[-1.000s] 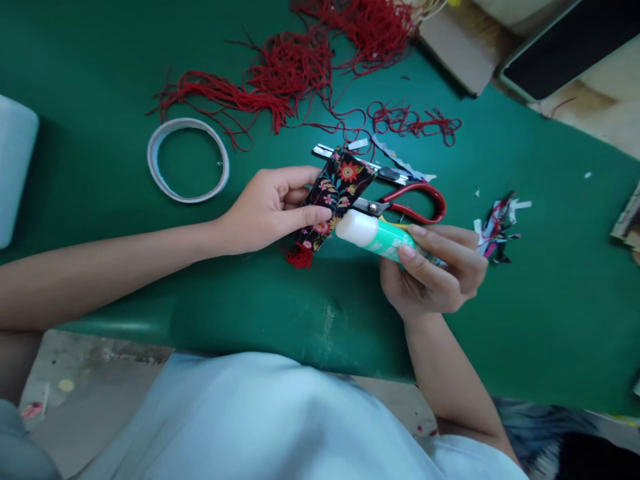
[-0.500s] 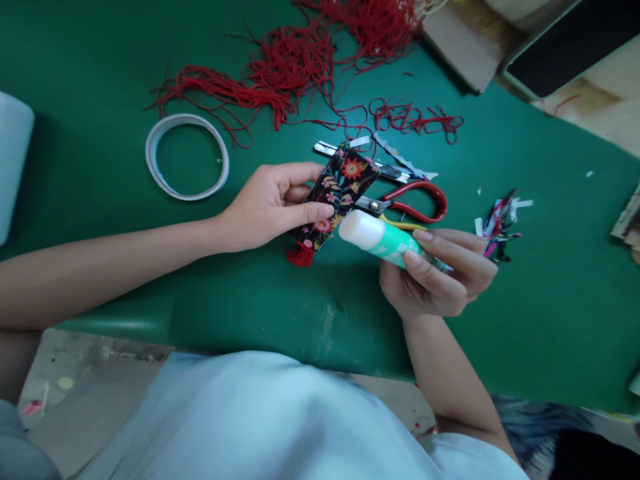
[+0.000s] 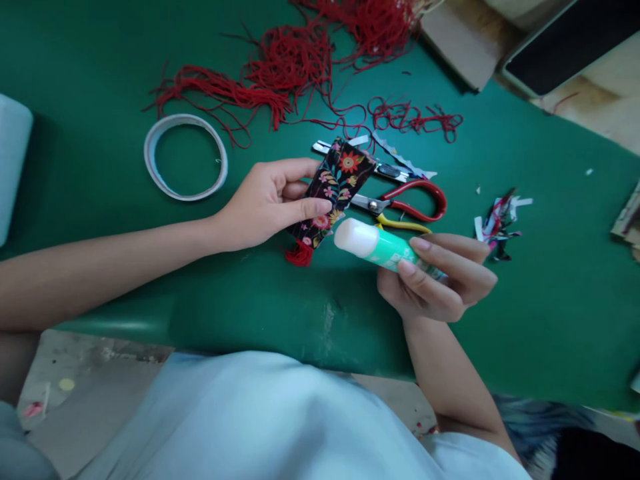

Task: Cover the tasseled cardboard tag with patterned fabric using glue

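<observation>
Between thumb and fingers, my left hand (image 3: pixel 277 200) holds a flat black floral piece (image 3: pixel 343 177), tilted, with a short red tassel (image 3: pixel 299 253) at its lower end. My right hand (image 3: pixel 440 277) grips a green glue stick (image 3: pixel 393 252) whose white end points at the floral piece, with a small gap between them. Beyond the floral piece lie red-handled scissors (image 3: pixel 415 201), their blades partly hidden behind it. A box cutter (image 3: pixel 393 171) also lies there, partly covered. Beside the scissors is a yellow handle (image 3: pixel 405 225).
On the green table (image 3: pixel 225 293), a tape roll (image 3: pixel 148 160) lies left of my left hand. Red cords (image 3: pixel 290 63) are heaped at the back. Fabric scraps (image 3: pixel 503 223) lie on the right. A brown box (image 3: pixel 463 47) and a black-faced object (image 3: pixel 565 47) sit at the far right.
My right hand has moved the glue stick slightly down and left, a little away from the floral piece. The left hand with the floral piece has barely shifted.
</observation>
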Demonstrator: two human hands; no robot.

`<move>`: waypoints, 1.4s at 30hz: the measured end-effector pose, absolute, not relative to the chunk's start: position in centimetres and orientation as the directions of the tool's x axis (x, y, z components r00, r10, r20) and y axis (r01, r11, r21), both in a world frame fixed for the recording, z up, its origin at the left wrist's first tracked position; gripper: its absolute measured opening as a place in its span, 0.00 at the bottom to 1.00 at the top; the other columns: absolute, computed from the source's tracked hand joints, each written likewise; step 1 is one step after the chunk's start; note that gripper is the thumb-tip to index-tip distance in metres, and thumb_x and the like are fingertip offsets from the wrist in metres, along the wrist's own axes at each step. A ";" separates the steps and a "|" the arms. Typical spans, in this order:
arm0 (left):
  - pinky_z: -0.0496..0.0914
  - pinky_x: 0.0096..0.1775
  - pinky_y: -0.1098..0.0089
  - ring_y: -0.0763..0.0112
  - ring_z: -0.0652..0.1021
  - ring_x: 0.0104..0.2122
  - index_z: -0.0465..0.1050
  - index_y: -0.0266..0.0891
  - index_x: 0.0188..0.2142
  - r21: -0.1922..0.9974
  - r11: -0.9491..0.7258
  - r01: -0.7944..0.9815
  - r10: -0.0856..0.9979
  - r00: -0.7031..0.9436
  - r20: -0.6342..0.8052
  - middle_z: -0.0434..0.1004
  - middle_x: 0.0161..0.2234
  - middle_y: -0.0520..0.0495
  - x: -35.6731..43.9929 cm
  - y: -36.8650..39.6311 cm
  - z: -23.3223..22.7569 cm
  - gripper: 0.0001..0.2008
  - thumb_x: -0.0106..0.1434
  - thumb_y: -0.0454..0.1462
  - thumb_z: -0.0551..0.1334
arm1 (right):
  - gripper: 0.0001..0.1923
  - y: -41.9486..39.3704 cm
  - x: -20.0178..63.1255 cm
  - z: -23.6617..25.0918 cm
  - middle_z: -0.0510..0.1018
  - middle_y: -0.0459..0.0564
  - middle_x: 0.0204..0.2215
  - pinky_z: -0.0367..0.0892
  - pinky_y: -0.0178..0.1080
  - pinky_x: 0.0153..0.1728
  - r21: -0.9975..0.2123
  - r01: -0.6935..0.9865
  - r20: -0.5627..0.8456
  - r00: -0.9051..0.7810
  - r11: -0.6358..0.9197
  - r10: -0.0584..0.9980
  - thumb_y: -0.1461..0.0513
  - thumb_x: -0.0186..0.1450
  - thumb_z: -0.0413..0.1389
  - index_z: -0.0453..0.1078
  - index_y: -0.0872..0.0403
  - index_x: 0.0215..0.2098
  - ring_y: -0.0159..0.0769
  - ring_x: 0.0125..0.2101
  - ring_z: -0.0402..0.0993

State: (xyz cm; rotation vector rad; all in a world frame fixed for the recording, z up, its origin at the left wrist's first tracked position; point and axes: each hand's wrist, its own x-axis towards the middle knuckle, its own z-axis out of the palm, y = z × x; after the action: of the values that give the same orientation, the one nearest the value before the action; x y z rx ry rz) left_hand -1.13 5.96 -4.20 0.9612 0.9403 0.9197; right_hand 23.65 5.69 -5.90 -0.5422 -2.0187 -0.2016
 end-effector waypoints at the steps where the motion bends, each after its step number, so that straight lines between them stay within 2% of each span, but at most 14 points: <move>1: 0.81 0.40 0.63 0.62 0.83 0.37 0.76 0.37 0.41 0.936 0.291 -0.200 0.924 0.312 -0.221 0.81 0.32 0.55 -1.1 5.9 -4.2 0.12 0.56 0.38 0.69 | 0.11 5.7 23.8 -6.0 0.74 0.46 0.38 0.67 0.37 0.26 -0.107 0.448 0.871 -0.389 0.888 0.301 0.65 0.58 0.61 0.70 0.47 0.39 0.33 0.32 0.73; 4: 0.81 0.41 0.63 0.62 0.83 0.37 0.75 0.38 0.40 0.938 0.286 -0.197 0.921 0.326 -0.212 0.80 0.31 0.56 -1.2 5.9 -4.3 0.11 0.57 0.38 0.69 | 0.19 5.7 24.2 -6.4 0.74 0.48 0.40 0.68 0.38 0.29 -0.191 0.433 0.864 -0.351 0.881 0.360 0.64 0.58 0.63 0.70 0.46 0.47 0.35 0.34 0.73; 6: 0.81 0.40 0.63 0.61 0.83 0.38 0.74 0.38 0.38 0.936 0.280 -0.214 0.926 0.319 -0.204 0.80 0.31 0.55 -1.1 5.9 -4.4 0.11 0.57 0.39 0.69 | 0.21 5.6 24.3 -6.7 0.73 0.48 0.40 0.68 0.39 0.29 -0.233 0.446 0.858 -0.325 0.864 0.399 0.64 0.58 0.63 0.69 0.45 0.48 0.35 0.33 0.73; 11: 0.80 0.35 0.65 0.59 0.83 0.38 0.71 0.39 0.40 0.902 0.297 -0.314 0.929 0.315 -0.196 0.79 0.32 0.52 -1.0 5.9 -4.8 0.16 0.55 0.42 0.71 | 0.19 5.6 24.5 -7.0 0.70 0.45 0.37 0.68 0.40 0.27 -0.252 0.552 0.832 -0.296 0.795 0.469 0.60 0.58 0.63 0.65 0.41 0.46 0.33 0.28 0.71; 15: 0.80 0.35 0.65 0.64 0.83 0.33 0.68 0.41 0.43 0.864 0.340 -0.371 0.913 0.349 -0.210 0.79 0.33 0.52 -1.0 5.9 -4.8 0.19 0.56 0.43 0.70 | 0.19 5.7 24.6 -7.2 0.70 0.45 0.35 0.69 0.40 0.27 -0.238 0.585 0.836 -0.283 0.775 0.470 0.57 0.58 0.63 0.64 0.42 0.46 0.33 0.28 0.71; 20: 0.80 0.33 0.64 0.65 0.82 0.29 0.65 0.42 0.49 0.858 0.369 -0.356 0.897 0.378 -0.229 0.79 0.33 0.52 -1.1 5.8 -4.8 0.24 0.57 0.45 0.69 | 0.18 5.6 24.2 -6.7 0.71 0.46 0.35 0.69 0.42 0.28 -0.291 0.611 0.805 -0.259 0.736 0.534 0.58 0.59 0.63 0.63 0.42 0.44 0.37 0.30 0.74; 25: 0.78 0.33 0.65 0.65 0.82 0.30 0.64 0.44 0.50 0.862 0.370 -0.348 0.895 0.383 -0.229 0.77 0.32 0.53 -1.2 5.8 -4.7 0.26 0.56 0.46 0.70 | 0.18 5.6 23.9 -6.3 0.71 0.47 0.35 0.69 0.41 0.29 -0.286 0.598 0.806 -0.273 0.749 0.526 0.61 0.57 0.64 0.64 0.45 0.44 0.37 0.32 0.75; 29: 0.77 0.33 0.65 0.65 0.81 0.29 0.63 0.42 0.51 0.876 0.352 -0.331 0.898 0.383 -0.216 0.76 0.31 0.53 -1.1 5.8 -4.6 0.32 0.51 0.43 0.73 | 0.18 5.6 24.1 -6.5 0.73 0.47 0.36 0.69 0.42 0.29 -0.288 0.624 0.798 -0.262 0.726 0.542 0.59 0.58 0.63 0.64 0.44 0.44 0.38 0.32 0.75; 34: 0.75 0.30 0.68 0.67 0.80 0.28 0.63 0.40 0.46 0.916 0.282 -0.287 0.915 0.369 -0.166 0.74 0.28 0.54 -1.2 5.7 -5.1 0.32 0.46 0.42 0.76 | 0.18 5.4 24.1 -6.5 0.74 0.48 0.36 0.69 0.43 0.29 -0.316 0.641 0.778 -0.247 0.700 0.577 0.58 0.58 0.64 0.64 0.44 0.43 0.39 0.32 0.75; 39: 0.74 0.30 0.71 0.73 0.78 0.27 0.63 0.41 0.43 0.932 0.232 -0.280 0.921 0.371 -0.117 0.74 0.31 0.54 -1.1 5.6 -5.1 0.31 0.44 0.40 0.77 | 0.18 5.4 24.0 -6.4 0.74 0.47 0.36 0.69 0.43 0.30 -0.320 0.643 0.774 -0.245 0.695 0.584 0.59 0.58 0.63 0.65 0.44 0.44 0.39 0.33 0.75; 42: 0.73 0.26 0.73 0.77 0.76 0.22 0.63 0.41 0.42 0.931 0.221 -0.290 0.932 0.343 -0.114 0.72 0.32 0.54 -1.0 5.4 -4.5 0.29 0.45 0.38 0.77 | 0.19 5.4 24.0 -6.4 0.74 0.47 0.37 0.69 0.44 0.31 -0.335 0.651 0.766 -0.233 0.681 0.599 0.59 0.58 0.64 0.66 0.43 0.45 0.40 0.34 0.75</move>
State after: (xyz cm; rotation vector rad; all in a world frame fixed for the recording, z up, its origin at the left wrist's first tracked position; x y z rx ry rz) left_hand -0.96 5.41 -4.55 0.9845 0.8147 0.9884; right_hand 23.97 5.36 -6.41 -0.9747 -1.9193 -0.0671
